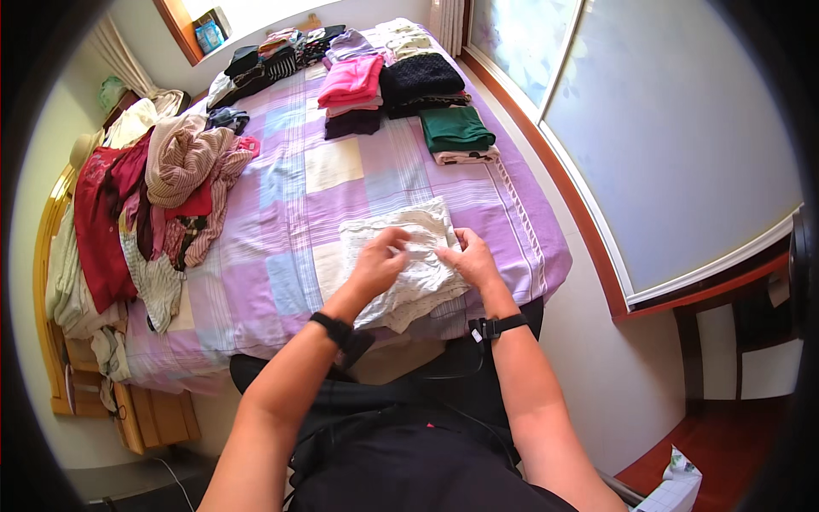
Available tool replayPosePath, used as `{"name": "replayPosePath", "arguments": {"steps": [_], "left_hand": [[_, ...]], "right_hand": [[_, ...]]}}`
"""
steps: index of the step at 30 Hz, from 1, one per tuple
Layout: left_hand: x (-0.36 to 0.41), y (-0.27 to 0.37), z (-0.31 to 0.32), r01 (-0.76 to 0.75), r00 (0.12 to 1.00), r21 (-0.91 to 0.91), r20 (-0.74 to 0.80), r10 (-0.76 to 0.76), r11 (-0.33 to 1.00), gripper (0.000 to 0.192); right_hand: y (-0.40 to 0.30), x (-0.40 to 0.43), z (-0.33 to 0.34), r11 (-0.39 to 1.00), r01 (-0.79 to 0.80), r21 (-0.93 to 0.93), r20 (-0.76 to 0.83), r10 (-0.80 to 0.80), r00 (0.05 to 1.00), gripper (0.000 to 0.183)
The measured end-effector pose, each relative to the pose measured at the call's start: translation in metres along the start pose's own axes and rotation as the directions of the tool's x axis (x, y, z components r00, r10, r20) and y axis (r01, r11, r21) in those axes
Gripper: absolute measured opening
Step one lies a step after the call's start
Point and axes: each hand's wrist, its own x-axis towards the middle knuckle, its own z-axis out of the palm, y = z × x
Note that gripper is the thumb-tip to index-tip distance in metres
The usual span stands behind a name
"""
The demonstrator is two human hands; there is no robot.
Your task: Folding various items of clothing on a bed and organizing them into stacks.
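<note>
A white garment (425,281) with a fine speckled print lies partly folded and wrinkled at the near edge of the bed, directly before me. My left hand (379,261) is over its left part, fingers bent and slightly blurred; whether they grip the cloth is unclear. At the garment's right edge, my right hand (475,259) pinches the fabric between thumb and fingers. Both wrists wear black straps.
A plaid bedspread (281,217) covers the bed. Loose clothes (185,160) are heaped at left. Folded stacks stand farther back, including a pink garment (350,80), a black knit (422,75) and a green garment (457,128). A sliding-door wardrobe (665,141) borders the right side.
</note>
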Motion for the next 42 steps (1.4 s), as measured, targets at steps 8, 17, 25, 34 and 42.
{"name": "replayPosePath", "arguments": {"steps": [8, 17, 25, 34, 42], "left_hand": [[-0.049, -0.053, -0.079, 0.571, 0.783, -0.354, -0.033, -0.621, 0.74, 0.044], [-0.061, -0.072, -0.074, 0.458, 0.845, -0.56, 0.033, -0.534, 0.691, 0.019], [-0.067, -0.091, -0.071, 0.34, 0.884, -0.721, 0.027, -0.466, 0.603, 0.023], [-0.041, -0.063, -0.061, 0.404, 0.885, -0.301, -0.109, -0.452, 0.864, 0.031], [-0.042, 0.03, -0.041, 0.283, 0.941, -0.387, -0.065, -0.331, 0.878, 0.027]], "right_hand": [[-0.023, -0.009, 0.016, 0.997, 0.083, 0.0, -0.083, -0.083, 0.993, 0.057], [-0.118, -0.057, 0.117, 0.772, 0.278, -0.572, 0.017, -0.327, 0.945, 0.053], [-0.087, -0.073, 0.162, 0.836, 0.445, -0.319, 0.315, -0.349, 0.882, 0.042], [-0.058, -0.075, 0.128, 0.69, 0.549, -0.471, 0.175, -0.537, 0.825, 0.044], [-0.084, -0.104, 0.095, 0.872, 0.439, -0.216, 0.132, -0.419, 0.898, 0.073]]}}
